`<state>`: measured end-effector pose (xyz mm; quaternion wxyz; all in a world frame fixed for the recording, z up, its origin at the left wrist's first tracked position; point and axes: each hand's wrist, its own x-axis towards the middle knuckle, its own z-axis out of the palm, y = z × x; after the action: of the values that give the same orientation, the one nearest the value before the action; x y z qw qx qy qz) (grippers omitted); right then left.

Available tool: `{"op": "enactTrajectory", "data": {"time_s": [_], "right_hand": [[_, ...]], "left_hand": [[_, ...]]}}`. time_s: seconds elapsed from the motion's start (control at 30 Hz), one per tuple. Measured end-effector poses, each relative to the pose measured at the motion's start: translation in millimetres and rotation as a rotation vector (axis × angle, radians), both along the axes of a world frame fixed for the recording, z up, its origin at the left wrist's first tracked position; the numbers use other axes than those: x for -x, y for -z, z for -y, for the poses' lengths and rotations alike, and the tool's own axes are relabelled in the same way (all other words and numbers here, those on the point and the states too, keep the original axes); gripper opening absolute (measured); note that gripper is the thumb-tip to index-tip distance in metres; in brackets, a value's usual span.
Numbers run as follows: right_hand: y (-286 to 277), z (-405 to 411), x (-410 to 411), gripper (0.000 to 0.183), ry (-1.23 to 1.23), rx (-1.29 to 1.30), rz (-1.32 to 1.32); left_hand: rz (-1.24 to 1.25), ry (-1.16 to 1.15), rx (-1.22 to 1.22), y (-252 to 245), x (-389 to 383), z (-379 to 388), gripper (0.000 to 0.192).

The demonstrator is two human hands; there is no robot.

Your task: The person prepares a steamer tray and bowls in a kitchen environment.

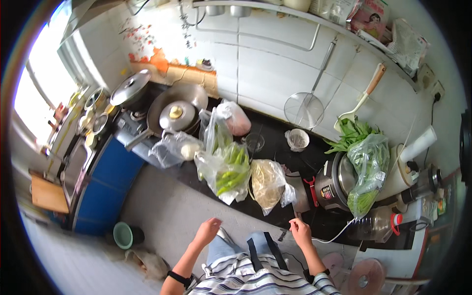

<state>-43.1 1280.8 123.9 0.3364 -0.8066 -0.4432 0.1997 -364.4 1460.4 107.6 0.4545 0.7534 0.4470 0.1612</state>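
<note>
My left hand (209, 229) is held over the floor in front of the counter, fingers curled, with nothing seen in it. Near the counter's front edge, my right hand (299, 229) is also curled, and whether it holds anything cannot be told. Before me on the black counter lie a plastic bag of green peppers (233, 169) and a bag of pale, stringy food (266, 182). Beyond my right hand are a cleaver-like flat metal blade (298, 195) and a red-handled peeler (312, 190). Leafy greens (356, 131) and a bagged green vegetable (368, 162) rest on a rice cooker (328, 186).
A wok (156, 107) with a lidded pot (177, 116) stands at the left, its handle pointing outward. A glass bowl (254, 142) stands behind the bags. At the right lies a large plastic bottle (374, 225). A green bucket (123, 235) is on the floor.
</note>
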Motion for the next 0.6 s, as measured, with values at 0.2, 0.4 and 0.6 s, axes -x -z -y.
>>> {"op": "enactTrajectory", "data": {"time_s": [0.2, 0.4, 0.6], "right_hand": [[-27, -76, 12, 0.006, 0.027, -0.137, 0.23], [-32, -110, -13, 0.008, 0.154, -0.152, 0.104], [6, -126, -101, 0.013, 0.435, -0.103, 0.057]], "left_hand": [[0.072, 0.21, -0.368, -47, -157, -142, 0.012], [-0.221, 0.079, -0.542, -2, -271, -234, 0.022], [-0.688, 0.22, -0.52, 17, -314, -253, 0.032]]}}
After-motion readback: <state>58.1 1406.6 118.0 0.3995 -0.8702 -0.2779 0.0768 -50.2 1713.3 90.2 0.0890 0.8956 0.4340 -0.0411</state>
